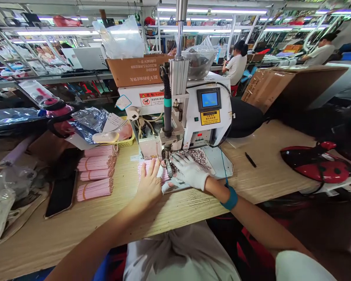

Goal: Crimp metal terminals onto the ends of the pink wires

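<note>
My left hand [149,181] is bare apart from a white wrap on the thumb. Its fingers lie stretched out over pink wires [142,168] on the plate of a benchtop soldering machine [193,125]. On the other side of the machine's tip [169,168], my right hand [190,170] wears a white glove with the thumb tip bare. Its fingers are extended, resting flat beside the tip over a littered plate [226,166]. Both thumbs sit close together just in front of the tip; anything tiny between them cannot be made out. A teal band [229,199] circles my right wrist.
Bundled pink wires [95,171] lie at left, beside a dark phone [61,195]. A yellow basket [125,143] stands behind them. To the right are a black pen [250,160] and a red ladybug-shaped object [321,168]. Other people sit at benches farther back.
</note>
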`<state>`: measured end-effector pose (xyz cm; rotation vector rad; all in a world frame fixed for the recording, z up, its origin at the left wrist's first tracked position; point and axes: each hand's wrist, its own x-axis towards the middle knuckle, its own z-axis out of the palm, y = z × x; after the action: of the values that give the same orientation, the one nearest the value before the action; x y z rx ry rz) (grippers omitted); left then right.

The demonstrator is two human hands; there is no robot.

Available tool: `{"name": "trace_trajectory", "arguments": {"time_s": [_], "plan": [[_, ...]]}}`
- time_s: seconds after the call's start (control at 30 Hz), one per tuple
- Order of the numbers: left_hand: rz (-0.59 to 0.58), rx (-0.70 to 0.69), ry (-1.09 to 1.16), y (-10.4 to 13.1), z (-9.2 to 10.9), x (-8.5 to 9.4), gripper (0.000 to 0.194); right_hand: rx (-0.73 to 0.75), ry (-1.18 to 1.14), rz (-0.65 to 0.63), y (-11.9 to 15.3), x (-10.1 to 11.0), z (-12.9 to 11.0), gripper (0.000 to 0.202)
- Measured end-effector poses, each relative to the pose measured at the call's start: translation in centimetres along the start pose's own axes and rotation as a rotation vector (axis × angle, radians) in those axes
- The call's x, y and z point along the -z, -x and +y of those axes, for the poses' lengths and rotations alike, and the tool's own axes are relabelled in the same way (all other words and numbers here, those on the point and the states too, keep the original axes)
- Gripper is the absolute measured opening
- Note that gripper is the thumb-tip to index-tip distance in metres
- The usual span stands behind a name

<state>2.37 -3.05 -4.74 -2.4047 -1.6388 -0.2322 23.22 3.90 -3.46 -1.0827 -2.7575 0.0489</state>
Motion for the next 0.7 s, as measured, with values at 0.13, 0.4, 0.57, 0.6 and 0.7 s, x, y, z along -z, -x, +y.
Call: {"name": "trace_trajectory", "arguments": {"time_s": [0.13, 0.4, 0.57, 0.6, 0.7], "plan": [[0.01, -0.054, -0.004, 1.4, -1.8, 1.1, 0.077, -0.026, 0.021, 0.052, 0.8, 0.3, 1.1, 0.055], [-0.03, 0.144, -0.008, 1.2, -1.5, 0.5, 0.068, -0.198, 0.036, 0.03, 1.0, -0.3, 0.4, 0.062], [-0.019, 0.04, -0.007, 0.8, -0.3, 0.8, 0.071, -0.109, 0.019, 0.049, 0.0, 0.0, -1.1, 0.053], [-0.028, 0.013, 0.002, 1.1, -0.3, 0.8, 0.076, -0.085, 0.032, 0.05, 0.2, 0.1, -1.0, 0.053], [-0.063, -0.025, 0.024, 2.2, 0.3, 0.3, 0.089, -0.011, 0.071, 0.006, 0.8, 0.0, -0.4, 0.063]]}}
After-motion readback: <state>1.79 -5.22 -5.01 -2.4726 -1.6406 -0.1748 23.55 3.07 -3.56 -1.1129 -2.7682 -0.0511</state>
